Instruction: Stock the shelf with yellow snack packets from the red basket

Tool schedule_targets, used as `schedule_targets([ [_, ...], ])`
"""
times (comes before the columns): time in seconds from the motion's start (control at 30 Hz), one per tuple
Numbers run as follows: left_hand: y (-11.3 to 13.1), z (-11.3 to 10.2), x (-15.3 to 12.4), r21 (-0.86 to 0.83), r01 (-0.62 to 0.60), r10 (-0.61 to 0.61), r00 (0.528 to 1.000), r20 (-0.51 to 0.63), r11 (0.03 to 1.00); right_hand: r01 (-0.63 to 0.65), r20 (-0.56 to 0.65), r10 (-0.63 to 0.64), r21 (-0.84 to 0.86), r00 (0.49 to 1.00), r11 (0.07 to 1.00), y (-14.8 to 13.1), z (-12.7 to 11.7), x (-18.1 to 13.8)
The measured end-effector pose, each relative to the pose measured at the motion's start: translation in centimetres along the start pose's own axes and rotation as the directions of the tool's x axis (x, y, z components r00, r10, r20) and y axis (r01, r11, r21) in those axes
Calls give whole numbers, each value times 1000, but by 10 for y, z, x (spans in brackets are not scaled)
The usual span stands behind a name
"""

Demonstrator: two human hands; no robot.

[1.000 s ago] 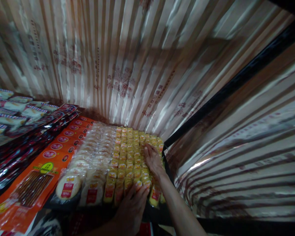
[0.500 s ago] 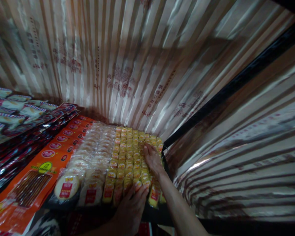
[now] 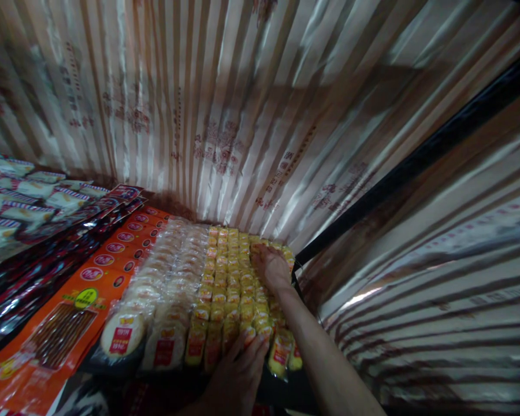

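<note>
Touching the small yellow plastic-wrapped snack packets [image 3: 220, 274], which stand in rows just right of the round white wrapped crackers [image 3: 123, 332], the left hand [image 3: 240, 367] has its fingers extended, slightly apart. Farther right of the crackers, the right hand [image 3: 271, 266] is upon the packets' back rows (whether its fingers grip any, I cannot tell).

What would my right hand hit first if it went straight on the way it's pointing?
Your right hand would probably meet the yellow packets in the back rows before the striped sheet behind them, though depth is unclear.
</note>
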State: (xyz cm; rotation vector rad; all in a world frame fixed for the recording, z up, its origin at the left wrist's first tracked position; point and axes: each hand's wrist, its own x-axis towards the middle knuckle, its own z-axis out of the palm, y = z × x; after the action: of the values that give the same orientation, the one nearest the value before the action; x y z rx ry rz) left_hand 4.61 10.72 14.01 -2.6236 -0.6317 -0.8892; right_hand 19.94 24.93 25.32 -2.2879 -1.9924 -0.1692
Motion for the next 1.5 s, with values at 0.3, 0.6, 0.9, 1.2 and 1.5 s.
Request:
schedule_targets([
  [0.3, -1, 1, 0, 9, -3, 3, 1000, 0, 1000, -52, 130, 55, -28, 990, 998, -7, 0, 16],
  [0.6, 0, 3, 1, 14, 11, -11, 1000, 15, 1000, -32, 110, 29, 25, 994, 999, 0, 2, 18],
  [0.9, -1, 2, 2, -6, -15, 15, 1000, 10, 1000, -3, 93, 4, -14, 996, 1000, 2, 7, 17],
  [1.2, -1, 4, 2, 3, 4, -4, 1000, -27, 1000, 48, 149, -40, -50, 988, 998, -4, 0, 26],
  [1.5, 0, 14, -1, 30, -28, 29, 999, -25, 999, 1, 92, 4, -63, 996, 998, 5, 3, 22],
])
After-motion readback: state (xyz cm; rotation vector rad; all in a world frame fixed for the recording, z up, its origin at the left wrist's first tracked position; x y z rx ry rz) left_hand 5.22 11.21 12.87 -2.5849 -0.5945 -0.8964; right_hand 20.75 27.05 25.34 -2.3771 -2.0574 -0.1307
